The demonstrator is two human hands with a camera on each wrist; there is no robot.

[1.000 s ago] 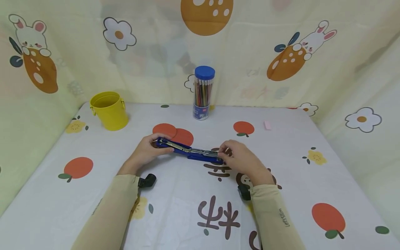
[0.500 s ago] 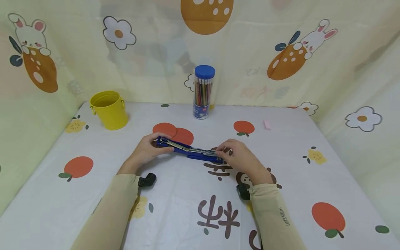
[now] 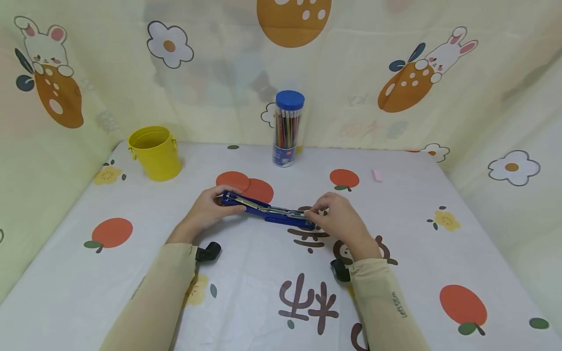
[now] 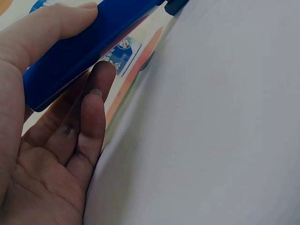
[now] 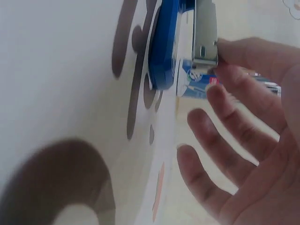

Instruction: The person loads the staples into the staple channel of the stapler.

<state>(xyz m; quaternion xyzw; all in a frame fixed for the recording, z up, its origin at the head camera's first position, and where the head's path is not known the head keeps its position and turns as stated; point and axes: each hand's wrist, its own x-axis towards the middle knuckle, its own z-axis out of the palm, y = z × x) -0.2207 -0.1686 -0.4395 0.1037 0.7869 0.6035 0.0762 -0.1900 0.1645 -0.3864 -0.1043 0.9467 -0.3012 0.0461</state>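
Observation:
A blue stapler (image 3: 287, 222) lies unfolded between my hands, its cover swung back and the metal magazine (image 3: 281, 211) exposed on top. My left hand (image 3: 206, 210) grips the cover end, thumb along the near side and fingers behind; the left wrist view shows the thumb (image 4: 77, 21) against the smooth blue cover (image 4: 89, 44). At the other end, my right hand (image 3: 340, 219) pinches the magazine tip between thumb and forefinger. In the right wrist view the magazine's squared metal end (image 5: 205, 42) stands apart from the blue base (image 5: 164, 51), while the other fingers spread loosely.
Behind the stapler stands a clear tub of pencils (image 3: 287, 129) with a blue lid. A yellow bucket (image 3: 160, 158) is at the back left, and a small pink eraser-like block (image 3: 377, 175) lies at the back right. A printed cloth (image 3: 246, 302) covers the table.
My right fingertips have shifted slightly left along the magazine from their place a second ago. The left hand keeps its grip, and the stapler stays unfolded in the same place.

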